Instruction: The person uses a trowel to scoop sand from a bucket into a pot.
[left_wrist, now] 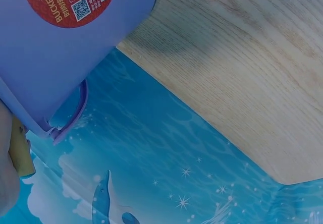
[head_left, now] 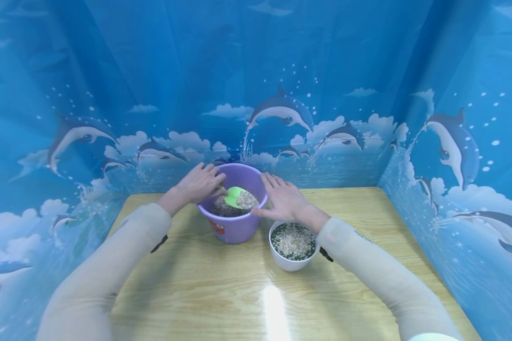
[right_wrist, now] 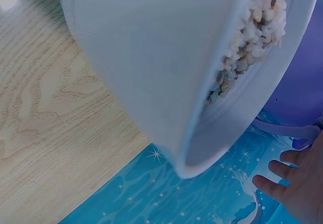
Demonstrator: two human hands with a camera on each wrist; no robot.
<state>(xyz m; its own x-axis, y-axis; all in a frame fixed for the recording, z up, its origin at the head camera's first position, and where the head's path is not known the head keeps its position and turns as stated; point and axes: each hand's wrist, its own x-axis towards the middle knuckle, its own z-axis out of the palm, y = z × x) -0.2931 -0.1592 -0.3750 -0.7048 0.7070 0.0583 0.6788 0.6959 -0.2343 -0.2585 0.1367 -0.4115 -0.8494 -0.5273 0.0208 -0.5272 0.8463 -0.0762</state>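
Note:
In the head view my left hand (head_left: 202, 182) is over the left rim of a purple bucket (head_left: 234, 232) and grips a small green shovel (head_left: 233, 196). Pale gravel (head_left: 247, 200) is heaped on the shovel's blade, above darker gravel (head_left: 224, 207) inside the bucket. The shovel's yellowish handle end (left_wrist: 21, 151) pokes out beside the hand in the left wrist view. My right hand (head_left: 283, 196) lies at the bucket's right rim with its fingers extended. Below that hand stands a white bowl (head_left: 292, 265) holding pale gravel (head_left: 294, 241) over a dark green layer.
Everything stands on a wood-grain table (head_left: 196, 289). Blue dolphin-print curtains (head_left: 256, 71) rise behind it and on both sides. The bucket's purple carrying handle (left_wrist: 81, 110) hangs down its side. The white bowl sits close to the bucket, under my right forearm.

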